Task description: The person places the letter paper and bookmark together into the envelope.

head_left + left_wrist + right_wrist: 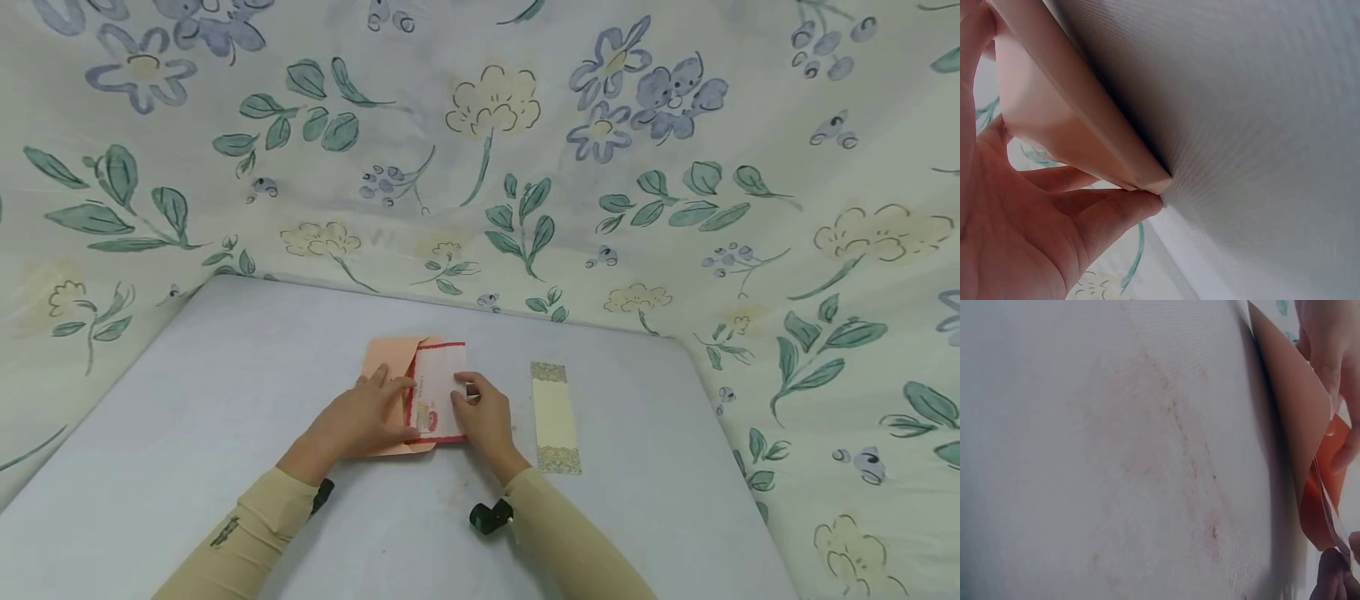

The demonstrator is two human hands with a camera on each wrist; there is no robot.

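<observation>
Floral cloth (495,167) is hanging around a pale surface (262,350), where a person's two hands are meeting over a white card (441,379) with red borders. The card's 9 o'clock side is sitting inside the mouth of a peach envelope (392,357) and its printed face is showing outside, so the card appears to be lying partway in; whether it is going in or coming out cannot be told. At 9 o'clock, the left hand (366,417) is holding the envelope, its grip spread wide with fingertips bending onto the paper. At 4 o'clock, the right hand (486,412) is pinching the card's outer edge, its grip nearly closed. Farther out, near 3 o'clock, a cream strip (555,417) with glittery ends is lying flat, untouched. Room is opening widest toward 9 o'clock; toward 12, the back edge is running near the envelope; toward 3, only a narrow gap is separating hand and strip; toward 6, sleeved forearms (251,533) are flanking bare surface.
</observation>
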